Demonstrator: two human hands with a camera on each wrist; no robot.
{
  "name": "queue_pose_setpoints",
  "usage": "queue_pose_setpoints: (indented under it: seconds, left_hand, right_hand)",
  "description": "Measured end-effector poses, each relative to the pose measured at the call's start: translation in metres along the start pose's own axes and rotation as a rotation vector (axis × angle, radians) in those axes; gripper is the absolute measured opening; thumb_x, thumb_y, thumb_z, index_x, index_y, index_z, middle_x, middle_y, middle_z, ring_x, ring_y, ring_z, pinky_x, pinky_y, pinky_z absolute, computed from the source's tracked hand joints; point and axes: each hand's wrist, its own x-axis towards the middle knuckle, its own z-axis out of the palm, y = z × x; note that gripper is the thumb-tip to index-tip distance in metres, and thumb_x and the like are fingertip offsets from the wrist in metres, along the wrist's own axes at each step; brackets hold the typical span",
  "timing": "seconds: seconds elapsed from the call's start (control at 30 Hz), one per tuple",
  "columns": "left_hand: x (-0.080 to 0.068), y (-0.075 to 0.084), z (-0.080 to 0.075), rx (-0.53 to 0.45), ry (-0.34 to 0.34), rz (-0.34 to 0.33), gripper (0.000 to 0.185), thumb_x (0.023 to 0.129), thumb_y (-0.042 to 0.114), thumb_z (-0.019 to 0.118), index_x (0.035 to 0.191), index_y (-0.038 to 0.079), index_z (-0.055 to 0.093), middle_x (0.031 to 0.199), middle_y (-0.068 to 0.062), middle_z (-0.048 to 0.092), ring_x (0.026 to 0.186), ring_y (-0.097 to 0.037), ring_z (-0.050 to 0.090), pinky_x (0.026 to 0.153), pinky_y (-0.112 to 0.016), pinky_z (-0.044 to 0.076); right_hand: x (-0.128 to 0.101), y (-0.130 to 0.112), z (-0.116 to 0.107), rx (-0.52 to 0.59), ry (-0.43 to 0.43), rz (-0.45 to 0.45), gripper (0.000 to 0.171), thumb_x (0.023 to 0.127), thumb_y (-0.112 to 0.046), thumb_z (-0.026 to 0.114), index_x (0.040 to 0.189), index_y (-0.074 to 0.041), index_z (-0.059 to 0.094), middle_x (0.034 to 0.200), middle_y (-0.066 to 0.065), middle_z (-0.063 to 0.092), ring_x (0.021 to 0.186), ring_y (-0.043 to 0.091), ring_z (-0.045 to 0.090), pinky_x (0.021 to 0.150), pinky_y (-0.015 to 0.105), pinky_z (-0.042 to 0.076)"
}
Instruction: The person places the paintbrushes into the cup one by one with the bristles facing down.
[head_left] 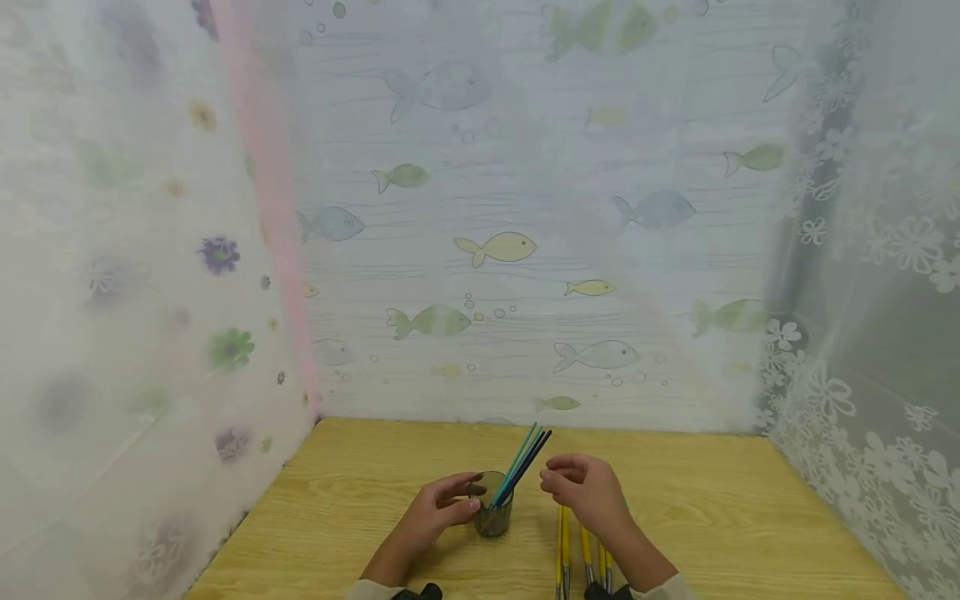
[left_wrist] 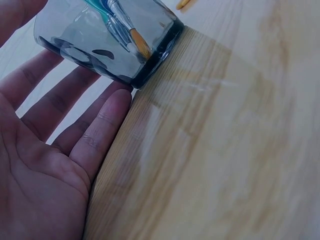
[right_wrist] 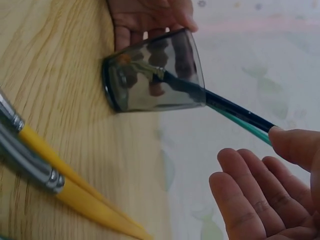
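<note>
A smoky clear glass (head_left: 492,525) stands on the wooden table, with several thin paintbrushes (head_left: 522,465) leaning to the right inside it. Their handles are teal and dark blue; bristle ends (left_wrist: 140,44) point down at the glass bottom. My left hand (head_left: 429,515) holds the glass from its left side, thumb near the front and fingers behind. To the right of the brush handles is my right hand (head_left: 588,492), its fingers loosely bent and nothing held. In the right wrist view its thumb (right_wrist: 297,146) overlaps the handle ends.
Several yellow-handled brushes (head_left: 587,542) with metal ferrules lie on the table (head_left: 712,508) below my right hand, partly hidden by it. A fish-print curtain (head_left: 495,367) hangs behind the table. Flower-print sheets enclose the left (head_left: 150,350) and right (head_left: 885,400) sides.
</note>
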Motion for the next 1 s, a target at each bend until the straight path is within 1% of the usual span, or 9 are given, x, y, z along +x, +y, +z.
queue_pose_setpoints:
  seconds: [0.1,0.2,0.43,0.63,0.73,0.9,1.0]
  left_hand:
    - [0.000,0.000,0.000,-0.008,-0.009,0.005,0.057,0.106,0.024,0.061,0.156,0.001,0.044,0.145,-0.029,0.056,0.128,-0.037,0.062,0.095,-0.030,0.059]
    - [0.000,0.000,0.000,-0.020,-0.017,-0.003,0.057,0.107,0.024,0.061,0.156,0.002,0.043,0.146,-0.029,0.055,0.130,-0.037,0.062,0.096,-0.031,0.059]
    - [-0.001,0.001,-0.002,-0.008,-0.011,-0.027,0.053,0.107,0.024,0.061,0.156,0.009,0.046,0.147,-0.025,0.056,0.130,-0.036,0.061,0.096,-0.033,0.059]
    - [0.000,0.002,-0.002,0.011,-0.002,-0.016,0.053,0.107,0.023,0.061,0.156,0.007,0.046,0.146,-0.023,0.058,0.130,-0.034,0.062,0.096,-0.029,0.058]
    - [0.000,0.002,-0.001,0.012,0.000,-0.010,0.053,0.107,0.023,0.060,0.156,0.006,0.046,0.146,-0.023,0.058,0.130,-0.035,0.061,0.096,-0.029,0.058]
    - [0.000,0.001,0.000,-0.009,-0.011,-0.005,0.055,0.107,0.023,0.060,0.156,0.003,0.044,0.146,-0.026,0.057,0.131,-0.038,0.060,0.097,-0.031,0.058]
    - [0.001,0.000,0.000,-0.003,-0.009,-0.005,0.054,0.107,0.023,0.061,0.155,0.004,0.046,0.145,-0.025,0.058,0.130,-0.036,0.062,0.097,-0.031,0.058]
  right_hand:
    - [-0.001,0.003,-0.005,-0.012,0.001,0.006,0.034,0.096,-0.022,0.076,0.120,0.001,0.072,0.107,0.015,0.078,0.095,0.025,0.077,0.083,0.044,0.064]
    - [-0.001,0.006,-0.010,-0.018,0.001,0.010,0.034,0.096,-0.020,0.076,0.120,0.003,0.071,0.107,0.016,0.078,0.095,0.026,0.077,0.082,0.044,0.064]
    - [-0.003,0.011,-0.022,-0.047,-0.006,0.023,0.035,0.095,-0.023,0.077,0.119,0.001,0.071,0.109,0.018,0.077,0.096,0.029,0.077,0.083,0.045,0.064]
    - [-0.005,0.016,-0.038,-0.067,-0.009,0.054,0.037,0.095,-0.024,0.077,0.121,0.002,0.071,0.112,0.021,0.076,0.096,0.028,0.076,0.082,0.047,0.064]
    - [-0.007,0.019,-0.047,-0.085,-0.003,0.072,0.038,0.095,-0.023,0.077,0.121,0.003,0.070,0.111,0.020,0.076,0.094,0.027,0.076,0.080,0.046,0.065]
    - [-0.010,0.023,-0.061,-0.136,0.010,0.120,0.039,0.095,-0.022,0.077,0.122,0.005,0.069,0.108,0.017,0.076,0.092,0.028,0.076,0.076,0.044,0.065]
    - [-0.013,0.025,-0.071,-0.162,0.014,0.150,0.038,0.095,-0.021,0.077,0.121,0.006,0.069,0.107,0.014,0.076,0.092,0.029,0.075,0.075,0.044,0.065]
